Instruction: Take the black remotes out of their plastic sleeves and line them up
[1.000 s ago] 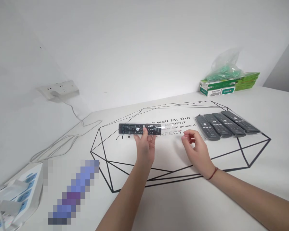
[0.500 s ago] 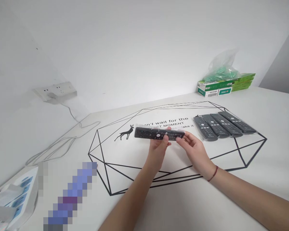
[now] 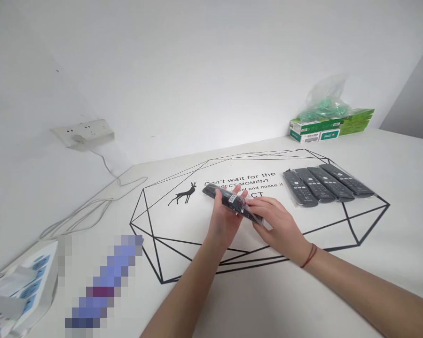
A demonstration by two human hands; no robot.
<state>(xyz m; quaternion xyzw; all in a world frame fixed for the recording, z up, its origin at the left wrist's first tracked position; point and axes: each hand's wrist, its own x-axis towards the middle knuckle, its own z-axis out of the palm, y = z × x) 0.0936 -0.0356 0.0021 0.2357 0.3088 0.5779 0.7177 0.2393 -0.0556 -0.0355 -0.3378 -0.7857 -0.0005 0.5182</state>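
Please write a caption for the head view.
Left hand and right hand hold a wrapped remote; four remotes lie farther right.

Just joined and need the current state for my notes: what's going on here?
A person is holding a plastic-wrapped remote above the table. The left hand supports it around the middle, and the right hand is at its nearer end. A white label shows on it. Four other wrapped remotes lie side by side to the right, with green-and-white boxes behind them.
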